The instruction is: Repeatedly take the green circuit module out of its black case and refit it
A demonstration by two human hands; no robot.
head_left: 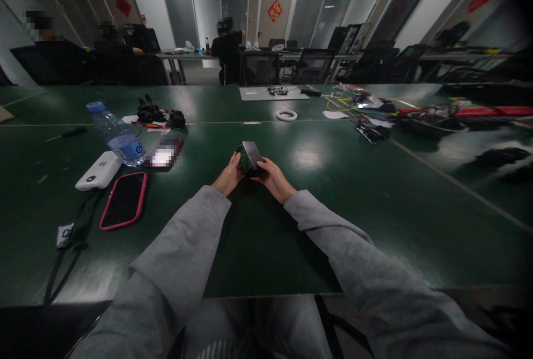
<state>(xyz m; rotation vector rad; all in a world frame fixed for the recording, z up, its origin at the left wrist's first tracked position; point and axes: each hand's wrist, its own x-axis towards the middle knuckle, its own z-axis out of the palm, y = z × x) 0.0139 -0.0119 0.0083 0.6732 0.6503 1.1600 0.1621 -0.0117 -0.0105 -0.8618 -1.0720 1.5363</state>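
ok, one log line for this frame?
left hand + right hand: both grip small dark box with green circuit board | above green table

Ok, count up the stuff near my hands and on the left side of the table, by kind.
Small dark block, held in left hand and right hand: 1
Phones: 1, pink-cased phone
White power bank: 1
Water bottle: 1
Total: 4
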